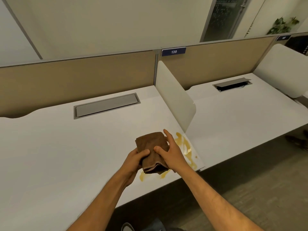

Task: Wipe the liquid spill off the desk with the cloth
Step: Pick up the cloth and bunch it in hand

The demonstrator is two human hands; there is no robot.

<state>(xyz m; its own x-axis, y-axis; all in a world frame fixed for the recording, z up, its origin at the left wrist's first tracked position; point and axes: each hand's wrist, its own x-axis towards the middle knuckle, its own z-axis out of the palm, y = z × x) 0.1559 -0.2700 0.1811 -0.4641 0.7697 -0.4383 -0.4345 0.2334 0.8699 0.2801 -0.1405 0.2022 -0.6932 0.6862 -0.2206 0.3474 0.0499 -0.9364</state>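
The white office table (66,147) stands against a beige fabric partition (75,77), with a grey metal cable flap (106,105) set in its top and a white divider panel (175,97) at its right end. Near that front right corner lies the yellow-brown liquid spill (185,144). I hold the folded brown terry cloth (152,144) above the spill in both hands: my left hand (135,161) grips its near left edge, my right hand (171,155) clasps its right side with thumb on top.
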